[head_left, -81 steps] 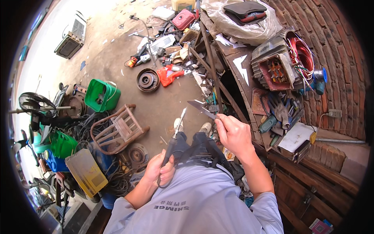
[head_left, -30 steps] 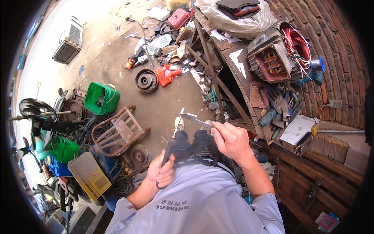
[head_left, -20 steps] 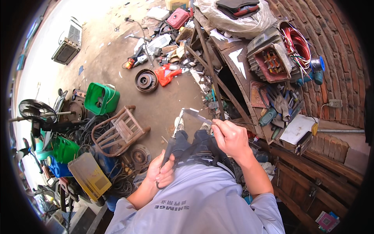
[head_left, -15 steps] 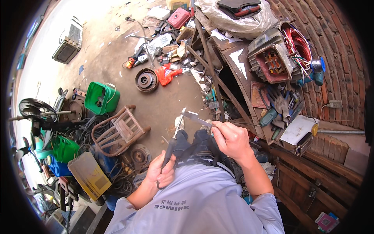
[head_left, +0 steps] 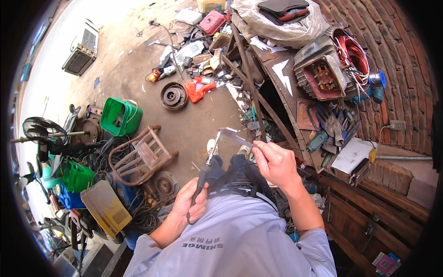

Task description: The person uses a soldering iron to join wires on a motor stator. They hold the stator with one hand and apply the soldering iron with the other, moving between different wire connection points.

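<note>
In my left hand (head_left: 190, 199) is a soldering iron (head_left: 202, 179), its black handle wrapped by my fingers and its cord looping out below. The thin metal shaft points up and away from me. My right hand (head_left: 278, 164) pinches a thin, flat grey strip (head_left: 239, 139) between thumb and fingers. The strip's far end meets the iron's tip, in front of my body and above my shoes; whether they truly touch is hard to see.
To the left stand a wooden stool (head_left: 144, 154), a green bucket (head_left: 121, 116) and a fan (head_left: 44, 131). A round metal part (head_left: 174, 95) lies on the floor ahead. On the right, a bench (head_left: 272, 69) bears an opened motor (head_left: 323, 71) and gloves (head_left: 333, 124).
The grey strip has tilted and its far end has risen slightly, together with the iron's tip. Both hands have kept their hold and barely shifted.
</note>
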